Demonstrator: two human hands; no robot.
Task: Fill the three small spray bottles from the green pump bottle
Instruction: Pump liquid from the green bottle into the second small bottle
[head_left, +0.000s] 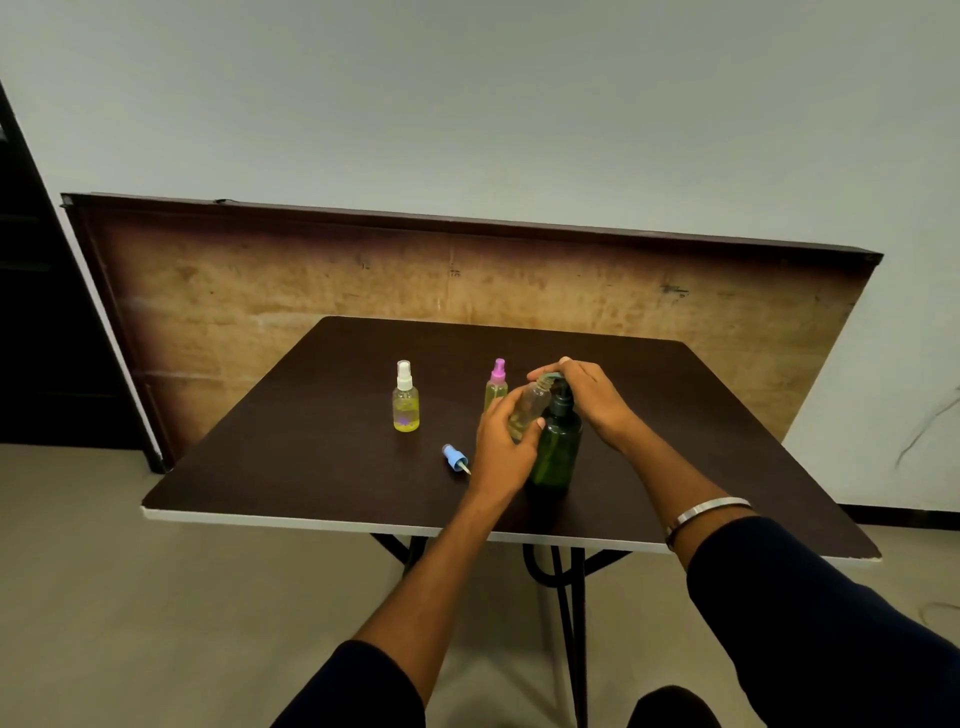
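Left hand (506, 434) grips uncapped bottle (531, 408) | right hand (584, 397) presses green pump bottle (557, 447) | white-capped bottle (405, 397), pink-capped bottle (496, 387) apparently filled | blue cap (455, 458) off, near-left

Single head-worn view, wide-angle, looking forward and down from the near edge of the table (311, 467). Tabletop fills centre frame; wall at 12 o'clock, floor at 6 o'clock.
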